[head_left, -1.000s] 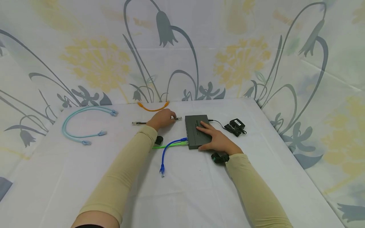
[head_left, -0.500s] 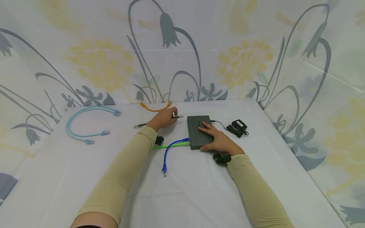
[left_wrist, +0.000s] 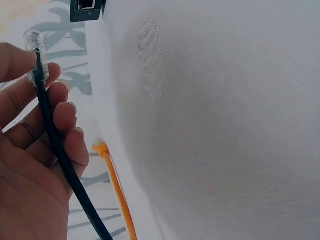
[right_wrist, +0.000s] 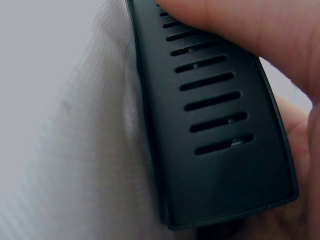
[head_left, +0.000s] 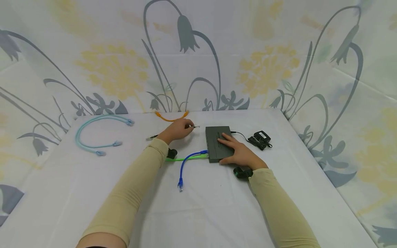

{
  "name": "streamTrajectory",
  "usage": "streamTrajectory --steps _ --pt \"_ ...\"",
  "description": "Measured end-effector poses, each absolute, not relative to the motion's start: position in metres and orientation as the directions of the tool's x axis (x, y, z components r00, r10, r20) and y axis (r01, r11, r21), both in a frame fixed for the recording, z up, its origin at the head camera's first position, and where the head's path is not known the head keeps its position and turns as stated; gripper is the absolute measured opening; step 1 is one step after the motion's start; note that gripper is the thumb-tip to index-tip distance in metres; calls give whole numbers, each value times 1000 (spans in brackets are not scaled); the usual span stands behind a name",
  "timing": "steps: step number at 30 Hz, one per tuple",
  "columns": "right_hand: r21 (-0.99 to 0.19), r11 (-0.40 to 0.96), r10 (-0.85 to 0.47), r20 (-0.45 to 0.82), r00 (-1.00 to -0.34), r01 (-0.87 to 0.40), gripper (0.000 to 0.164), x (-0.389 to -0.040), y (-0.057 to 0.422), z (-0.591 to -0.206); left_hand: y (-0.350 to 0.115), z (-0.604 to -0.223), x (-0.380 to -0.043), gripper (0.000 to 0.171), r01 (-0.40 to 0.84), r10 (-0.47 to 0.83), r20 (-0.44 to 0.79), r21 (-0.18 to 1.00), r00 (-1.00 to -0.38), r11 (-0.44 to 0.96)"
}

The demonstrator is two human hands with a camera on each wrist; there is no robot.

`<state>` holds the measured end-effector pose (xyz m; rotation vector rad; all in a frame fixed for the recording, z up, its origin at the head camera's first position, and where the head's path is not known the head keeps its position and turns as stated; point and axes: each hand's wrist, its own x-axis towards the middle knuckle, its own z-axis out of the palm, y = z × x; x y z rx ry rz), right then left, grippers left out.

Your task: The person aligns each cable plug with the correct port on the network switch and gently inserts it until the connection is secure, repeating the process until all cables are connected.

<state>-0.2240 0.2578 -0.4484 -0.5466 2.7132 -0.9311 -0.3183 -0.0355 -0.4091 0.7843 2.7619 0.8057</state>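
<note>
My left hand pinches a black network cable by its clear plug between thumb and forefinger. The plug points toward a dark network switch, a short gap from its left side. A corner of the switch with a port shows at the top of the left wrist view. Spread over the top of the switch rests my right hand, with its thumb against the near, slotted side. A blue cable and a green cable are plugged into the left side of the switch.
An orange cable lies at the table's back edge. Light-blue cables curve on the left. A black power adapter with a bundled cord sits to the right, its lead running to the switch. Patterned cloth rises behind the white table.
The view has shifted a little, so everything on the table sits further right. The plug in my left hand is tilted and slightly raised compared with before. My right hand stays on the switch.
</note>
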Motion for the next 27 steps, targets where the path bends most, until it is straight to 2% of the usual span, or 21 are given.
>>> streamTrajectory --steps 16,27 --pt "-624 733 -418 -98 -903 -271 95 -226 258 -446 -38 -405 -308 26 442 553 -80 512 -829 736" --pt "-623 731 -425 -96 -900 -278 95 -226 258 -448 -37 -407 -299 27 480 599 -123 482 -791 733"
